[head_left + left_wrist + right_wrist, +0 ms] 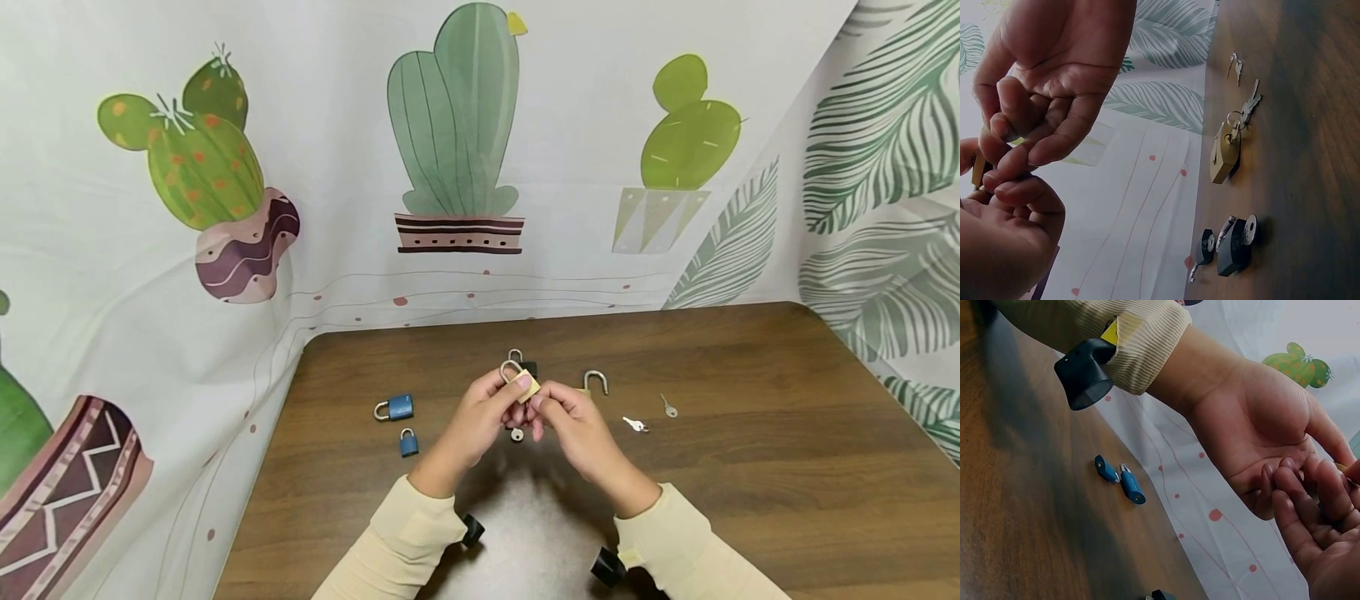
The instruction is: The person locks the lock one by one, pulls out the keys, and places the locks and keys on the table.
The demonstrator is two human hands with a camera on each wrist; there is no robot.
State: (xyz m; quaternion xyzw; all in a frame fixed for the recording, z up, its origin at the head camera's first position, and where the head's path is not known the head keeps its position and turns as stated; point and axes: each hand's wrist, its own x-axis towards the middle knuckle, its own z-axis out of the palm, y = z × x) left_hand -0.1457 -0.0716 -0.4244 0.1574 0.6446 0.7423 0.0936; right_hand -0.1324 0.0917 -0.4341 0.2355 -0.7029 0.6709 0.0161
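A brass padlock with a silver shackle is held up between both hands over the table, shackle toward the far side. My left hand grips its body, thumb on the front face. At the padlock's lower corner, my right hand pinches with thumb and curled fingers; I cannot tell whether a key is between them. In the left wrist view only a gold edge of the padlock shows among the fingers. A black padlock lies behind the hands, partly covered. Below the fingers a round key head shows.
Two blue padlocks lie on the left of the wooden table. To the right are another brass padlock, its shackle raised, and loose silver keys. A printed cloth hangs behind the table.
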